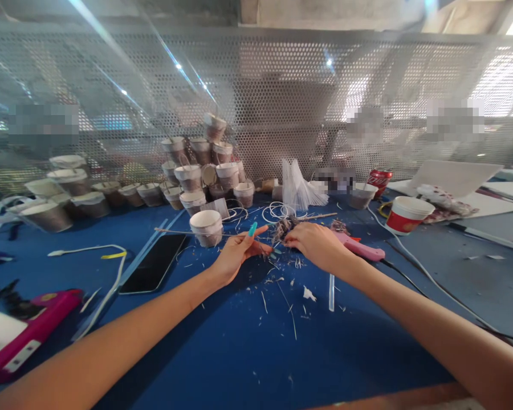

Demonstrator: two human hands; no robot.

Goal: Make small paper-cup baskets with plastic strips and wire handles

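Note:
Near the middle of the blue table (239,353), my left hand (239,253) has its thumb raised and its fingers stretched toward a tangle of dry twigs (283,229). My right hand (312,242) is closed at the right side of this tangle, its fingertips bent inward; what they pinch is too small to make out. A thin stick runs left from my left hand across the front of a small whitish pot (207,228). The pink glue gun (363,248) lies just right of my right hand.
Stacked pots (190,177) stand at the back, with more at the left. A black phone (154,265) and magenta power strip (38,330) lie left. At the right are a red-and-white cup (406,216), a soda can (380,181) and cables. Scraps litter the middle.

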